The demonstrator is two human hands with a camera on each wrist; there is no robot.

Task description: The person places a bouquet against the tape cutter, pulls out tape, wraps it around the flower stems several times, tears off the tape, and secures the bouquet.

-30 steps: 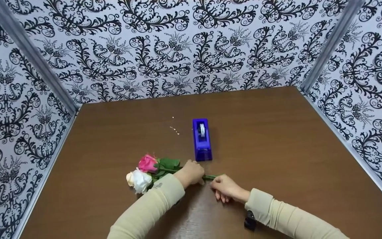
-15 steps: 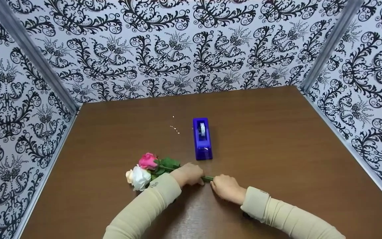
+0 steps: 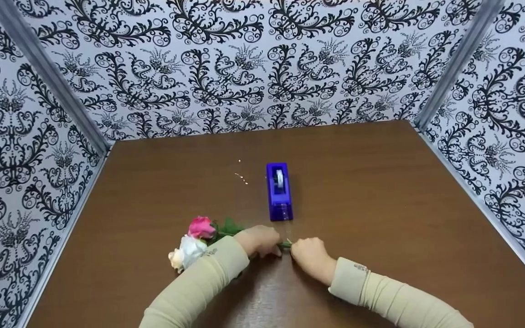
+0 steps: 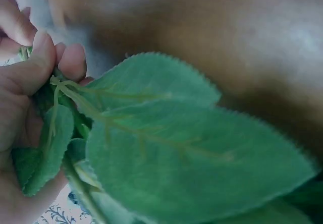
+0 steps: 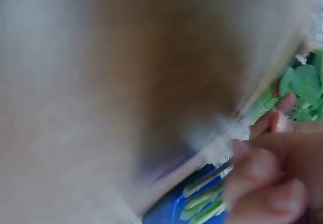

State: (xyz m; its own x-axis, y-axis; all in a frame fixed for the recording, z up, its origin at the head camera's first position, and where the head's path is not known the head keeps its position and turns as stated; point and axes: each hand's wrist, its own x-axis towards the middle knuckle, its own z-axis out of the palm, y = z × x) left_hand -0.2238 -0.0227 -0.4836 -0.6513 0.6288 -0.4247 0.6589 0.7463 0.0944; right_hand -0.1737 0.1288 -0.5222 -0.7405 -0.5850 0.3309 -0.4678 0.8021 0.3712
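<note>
Got my left hand (image 3: 260, 240) closed round the flower stems (image 3: 285, 245), lower middle of the frame, blooms (image 3: 193, 247) poking out left. My right hand (image 3: 311, 257) is curled onto their other end, just below the blue tape dispenser (image 3: 278, 196).

Flowers (image 3: 193, 248): three visible. Tape dispenser (image 3: 280, 198): one. Tape roll (image 3: 280, 178): one. Hands (image 3: 311, 256): two. Sleeves (image 3: 198, 289): two. Bench (image 3: 358, 182): one.

I watch the left hand (image 4: 11, 108) pinch the green stems (image 4: 45, 97) between thumb and fingers; broad serrated leaves (image 4: 192, 158) fill my foreground; other fingers (image 4: 14, 19) show at upper left; the brown surface (image 4: 176, 12) behind is blurred.
</note>
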